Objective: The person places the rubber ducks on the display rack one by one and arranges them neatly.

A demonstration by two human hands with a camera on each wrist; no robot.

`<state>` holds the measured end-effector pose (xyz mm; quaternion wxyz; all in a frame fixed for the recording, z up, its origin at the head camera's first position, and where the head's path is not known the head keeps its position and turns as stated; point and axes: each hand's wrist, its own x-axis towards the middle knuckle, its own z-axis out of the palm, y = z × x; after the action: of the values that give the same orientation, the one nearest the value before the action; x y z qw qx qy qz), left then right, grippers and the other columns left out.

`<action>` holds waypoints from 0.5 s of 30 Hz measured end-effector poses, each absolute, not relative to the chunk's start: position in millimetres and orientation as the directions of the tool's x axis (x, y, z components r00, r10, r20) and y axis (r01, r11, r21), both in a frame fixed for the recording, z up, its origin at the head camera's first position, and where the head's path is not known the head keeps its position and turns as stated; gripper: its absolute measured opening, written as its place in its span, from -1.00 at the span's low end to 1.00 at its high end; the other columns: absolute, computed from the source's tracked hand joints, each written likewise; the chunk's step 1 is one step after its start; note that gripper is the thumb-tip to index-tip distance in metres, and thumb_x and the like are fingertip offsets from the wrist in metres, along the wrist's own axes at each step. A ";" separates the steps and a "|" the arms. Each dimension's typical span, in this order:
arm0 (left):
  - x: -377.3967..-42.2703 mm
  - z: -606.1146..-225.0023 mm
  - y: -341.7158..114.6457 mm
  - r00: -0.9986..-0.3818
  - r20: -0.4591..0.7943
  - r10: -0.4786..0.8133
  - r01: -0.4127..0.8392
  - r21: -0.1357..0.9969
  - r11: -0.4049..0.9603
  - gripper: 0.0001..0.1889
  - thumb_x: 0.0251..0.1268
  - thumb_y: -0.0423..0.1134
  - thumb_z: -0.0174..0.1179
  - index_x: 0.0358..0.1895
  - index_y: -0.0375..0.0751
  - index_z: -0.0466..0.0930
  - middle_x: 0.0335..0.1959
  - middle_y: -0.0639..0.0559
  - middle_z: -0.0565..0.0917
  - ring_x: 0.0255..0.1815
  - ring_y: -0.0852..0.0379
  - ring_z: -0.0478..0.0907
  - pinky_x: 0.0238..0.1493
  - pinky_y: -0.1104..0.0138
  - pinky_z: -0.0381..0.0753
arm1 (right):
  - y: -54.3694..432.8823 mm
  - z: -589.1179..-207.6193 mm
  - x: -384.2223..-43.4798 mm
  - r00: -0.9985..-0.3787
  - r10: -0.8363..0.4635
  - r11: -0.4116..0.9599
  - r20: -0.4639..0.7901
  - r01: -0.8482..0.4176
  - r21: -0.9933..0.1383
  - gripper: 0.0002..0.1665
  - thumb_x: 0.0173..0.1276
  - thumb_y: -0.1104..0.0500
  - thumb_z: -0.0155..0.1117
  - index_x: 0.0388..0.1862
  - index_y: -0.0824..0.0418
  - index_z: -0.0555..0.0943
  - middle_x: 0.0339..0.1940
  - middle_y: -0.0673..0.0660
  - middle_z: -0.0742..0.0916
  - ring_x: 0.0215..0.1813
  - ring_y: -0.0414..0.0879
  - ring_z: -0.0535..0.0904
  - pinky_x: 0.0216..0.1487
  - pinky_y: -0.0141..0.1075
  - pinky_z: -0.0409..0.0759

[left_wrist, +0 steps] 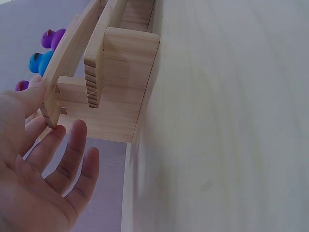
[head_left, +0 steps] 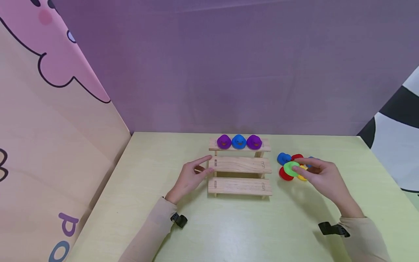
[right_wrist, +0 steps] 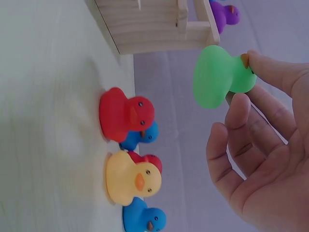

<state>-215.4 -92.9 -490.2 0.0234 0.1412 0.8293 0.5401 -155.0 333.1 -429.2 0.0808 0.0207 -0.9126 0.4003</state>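
My right hand pinches a light green rubber duck by its head between thumb and fingers, raised above the other ducks. Below it on the table are a red duck, a yellow duck, blue ducks and another red duck. A three-step wooden stand stands to the left. On its top step sit a purple duck, a blue duck and a second purple duck. My left hand holds the left end of the middle step between thumb and index finger.
The stand and ducks rest on a pale wooden table. A purple backdrop rises behind its far edge, and a printed pink panel borders the left side. A black-and-white patterned surface is at the right.
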 end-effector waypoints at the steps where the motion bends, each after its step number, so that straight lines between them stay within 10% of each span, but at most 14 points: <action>1: -215.3 -490.2 -93.0 -0.959 0.113 0.260 0.209 0.902 0.378 -0.46 0.46 -0.04 0.41 0.47 0.18 0.60 0.13 -0.08 0.77 -0.12 0.09 0.68 -0.28 0.28 0.67 | 331.3 -429.6 -155.1 -0.987 0.020 0.677 0.162 -0.105 -0.728 -0.50 0.45 -0.12 0.50 0.20 0.14 0.77 -0.31 -0.22 0.79 -0.33 -0.15 0.71 -0.32 -0.34 0.58; 15: -215.7 -492.3 -94.4 -0.955 0.124 0.268 0.220 0.904 0.366 -0.46 0.48 -0.03 0.40 0.48 0.15 0.59 0.16 -0.11 0.76 -0.11 0.09 0.69 -0.27 0.32 0.67 | 313.5 -427.0 -157.1 -0.986 -0.017 0.677 0.169 -0.135 -0.723 -0.55 0.45 -0.11 0.50 0.18 0.10 0.80 -0.29 -0.19 0.79 -0.34 -0.25 0.71 -0.32 -0.33 0.56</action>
<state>-215.7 -94.4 -492.3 0.0222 0.1477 0.8262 0.5433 -157.1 313.5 -427.0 0.0742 0.0416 -0.9128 0.3995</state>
